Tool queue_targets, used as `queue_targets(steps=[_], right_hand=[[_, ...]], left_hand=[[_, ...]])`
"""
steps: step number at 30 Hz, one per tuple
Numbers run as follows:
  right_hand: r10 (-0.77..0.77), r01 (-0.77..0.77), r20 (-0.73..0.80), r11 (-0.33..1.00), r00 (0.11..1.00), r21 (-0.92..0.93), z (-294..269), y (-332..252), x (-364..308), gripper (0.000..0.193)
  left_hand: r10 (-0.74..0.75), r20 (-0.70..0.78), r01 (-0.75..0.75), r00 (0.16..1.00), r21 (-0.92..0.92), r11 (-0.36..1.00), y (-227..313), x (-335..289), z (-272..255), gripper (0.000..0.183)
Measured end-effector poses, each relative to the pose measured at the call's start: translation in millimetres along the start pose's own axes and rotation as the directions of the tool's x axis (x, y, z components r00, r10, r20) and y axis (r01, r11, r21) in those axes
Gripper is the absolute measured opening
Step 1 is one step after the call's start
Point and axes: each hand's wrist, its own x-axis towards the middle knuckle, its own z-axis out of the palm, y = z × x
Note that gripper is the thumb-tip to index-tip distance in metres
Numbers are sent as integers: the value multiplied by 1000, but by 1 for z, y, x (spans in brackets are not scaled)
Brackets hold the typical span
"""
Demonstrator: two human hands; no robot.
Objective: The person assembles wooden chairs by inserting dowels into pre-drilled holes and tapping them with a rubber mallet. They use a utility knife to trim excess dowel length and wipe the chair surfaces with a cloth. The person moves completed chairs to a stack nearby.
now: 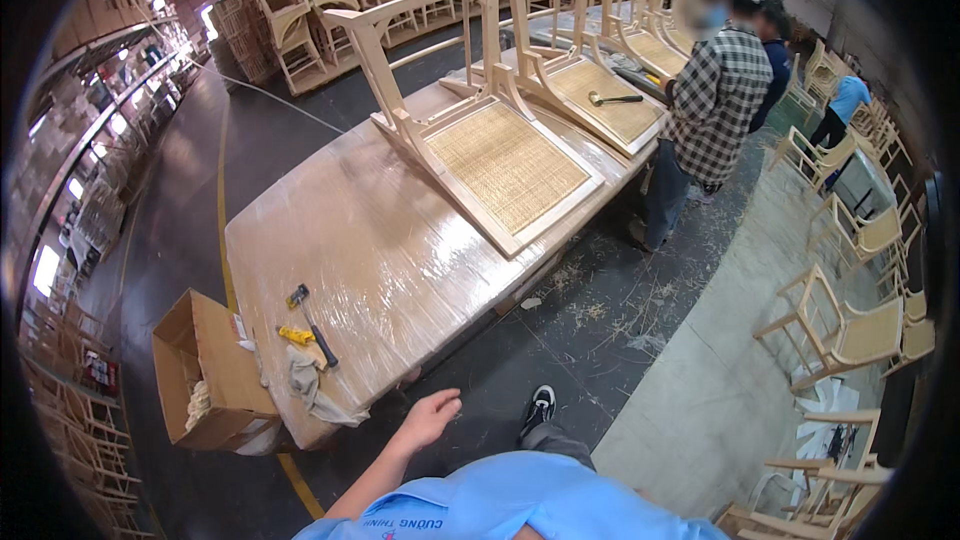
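Observation:
My left hand (430,418) hangs in the air past the near edge of a wrapped worktable (350,230), loosely curled with its fingers a little apart and nothing visible in them. My right hand is out of view. Closest to my left hand on the table is a crumpled grey cloth (312,388). Beside the cloth lie a hammer with a black handle (318,335) and a yellow tool (295,336). Farther along the table, a wooden chair frame with a woven cane seat (505,162) rests tipped over.
An open cardboard box (225,370) stands at the table's left end. More chair frames line the table, one bearing a mallet (615,98). A person in a checked shirt (715,100) works at its right side. Finished-looking chairs (850,335) stand at right; wood shavings (610,290) litter the floor.

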Motion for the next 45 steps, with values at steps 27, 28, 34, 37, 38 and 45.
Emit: queue_targets(steps=[27,28,34,37,38,45], right_hand=[[-535,538,-130,744,835,397,-129,-638,30,33],[-532,539,-141,741,835,401,-135,-643,30,32],[-524,555,-189,746,831,369,-168,-679,37,30],[-531,562,-188,752,826,345,-179,-699,41,29],[-520,554,-195,752,832,357,-182,-702,44,29],[-500,548,-226,779,836,305,-194,-725,53,29]], left_hand=[[-35,-408,-81,912,-262,962,217,384,-251,45],[-65,-410,-62,910,-289,955,224,397,-249,46],[-136,-421,-29,897,-363,931,247,450,-233,49],[-153,-400,-18,904,-392,920,243,463,-223,51],[-169,-393,5,904,-385,923,245,466,-218,51],[-275,-318,112,907,-449,887,217,458,-203,51]])
